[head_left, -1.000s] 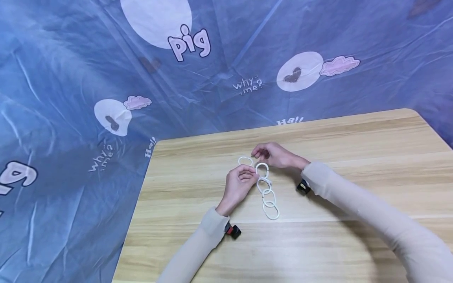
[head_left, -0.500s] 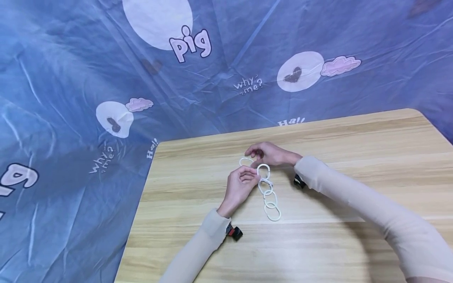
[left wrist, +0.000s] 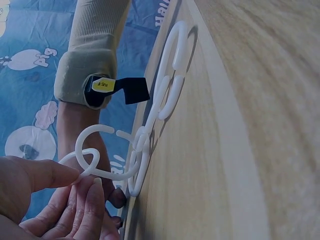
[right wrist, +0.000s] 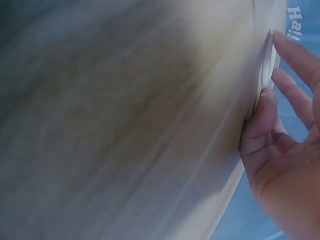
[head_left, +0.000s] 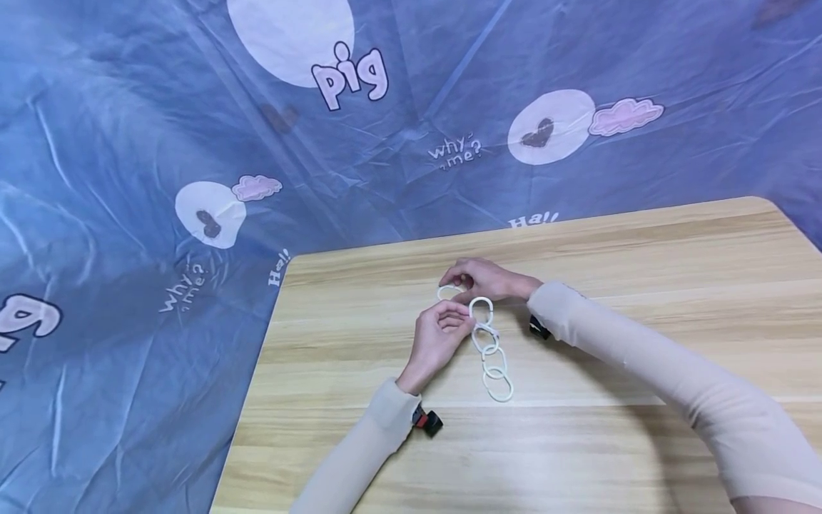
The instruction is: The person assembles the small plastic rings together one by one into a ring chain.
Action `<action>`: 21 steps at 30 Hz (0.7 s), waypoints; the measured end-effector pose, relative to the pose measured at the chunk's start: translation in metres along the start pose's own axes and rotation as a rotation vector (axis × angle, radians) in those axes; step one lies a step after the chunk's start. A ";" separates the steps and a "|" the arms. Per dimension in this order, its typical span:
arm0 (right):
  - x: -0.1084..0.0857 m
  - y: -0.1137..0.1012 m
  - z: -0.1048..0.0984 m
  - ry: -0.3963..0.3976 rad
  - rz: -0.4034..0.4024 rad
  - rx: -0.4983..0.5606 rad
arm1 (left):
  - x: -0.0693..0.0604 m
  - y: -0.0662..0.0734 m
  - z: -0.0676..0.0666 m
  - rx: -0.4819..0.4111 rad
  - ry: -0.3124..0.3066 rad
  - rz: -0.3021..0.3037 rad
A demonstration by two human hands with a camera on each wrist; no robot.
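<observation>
Several white plastic C-shaped links form a chain (head_left: 497, 385) on the table. At its far end my left hand (head_left: 439, 339) pinches the top link (left wrist: 82, 145) between thumb and fingertips, raised off the wood in the left wrist view. Just beyond, my right hand (head_left: 484, 280) is at a loose white link (head_left: 443, 291) lying flat. In the right wrist view, thumb and fingers touch this loose link (right wrist: 267, 62) at opposite ends, and part of it is hidden behind them in the head view.
The wood-grain table (head_left: 610, 428) reaches to a blue printed cloth (head_left: 385, 178) hanging behind and at the left. Black wrist devices (head_left: 429, 421) sit at both cuffs. The right forearm (head_left: 642, 357) crosses the table's right side.
My right hand has moved left and down onto the loose link, from which it was apart a second ago. The left hand keeps its pinch on the chain's top link, nearly still.
</observation>
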State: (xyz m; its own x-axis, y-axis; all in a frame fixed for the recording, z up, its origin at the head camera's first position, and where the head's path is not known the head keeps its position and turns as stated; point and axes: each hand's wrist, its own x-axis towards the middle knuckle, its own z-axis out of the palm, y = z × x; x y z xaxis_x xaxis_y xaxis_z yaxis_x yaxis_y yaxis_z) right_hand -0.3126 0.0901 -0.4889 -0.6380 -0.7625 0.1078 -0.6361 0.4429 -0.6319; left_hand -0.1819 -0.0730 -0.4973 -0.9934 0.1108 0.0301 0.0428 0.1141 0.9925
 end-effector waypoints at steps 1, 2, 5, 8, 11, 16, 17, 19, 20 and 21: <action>0.000 0.000 0.000 0.001 0.002 0.000 | 0.000 0.000 0.000 -0.002 0.000 0.000; 0.000 0.000 0.000 0.003 0.007 0.002 | 0.000 -0.001 0.000 -0.002 0.000 0.001; 0.001 -0.001 0.000 0.002 0.028 0.012 | 0.001 -0.001 0.000 -0.003 -0.002 0.003; 0.002 -0.002 -0.001 0.002 0.045 0.019 | 0.001 0.000 0.001 0.002 -0.003 -0.001; 0.002 0.000 -0.002 0.010 0.060 0.033 | 0.002 0.000 0.002 -0.002 -0.003 0.000; 0.003 0.003 -0.002 0.042 0.078 0.052 | 0.002 0.000 0.003 -0.015 0.002 -0.003; 0.002 0.003 -0.002 0.047 0.074 0.054 | 0.003 0.000 0.003 -0.017 0.004 -0.006; 0.002 0.004 -0.002 0.050 0.064 0.055 | 0.003 0.000 0.003 -0.021 0.009 -0.009; 0.002 0.004 -0.002 0.050 0.054 0.053 | 0.003 0.000 0.004 -0.021 0.011 -0.011; 0.001 0.004 -0.002 0.047 0.046 0.048 | 0.003 0.001 0.004 -0.021 0.012 -0.013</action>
State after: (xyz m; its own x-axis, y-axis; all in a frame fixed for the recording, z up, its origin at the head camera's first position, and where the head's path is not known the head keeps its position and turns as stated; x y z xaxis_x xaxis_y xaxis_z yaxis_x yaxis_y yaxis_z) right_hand -0.3167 0.0919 -0.4894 -0.6867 -0.7181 0.1128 -0.5847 0.4535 -0.6727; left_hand -0.1841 -0.0687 -0.4972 -0.9951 0.0976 0.0186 0.0279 0.0951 0.9951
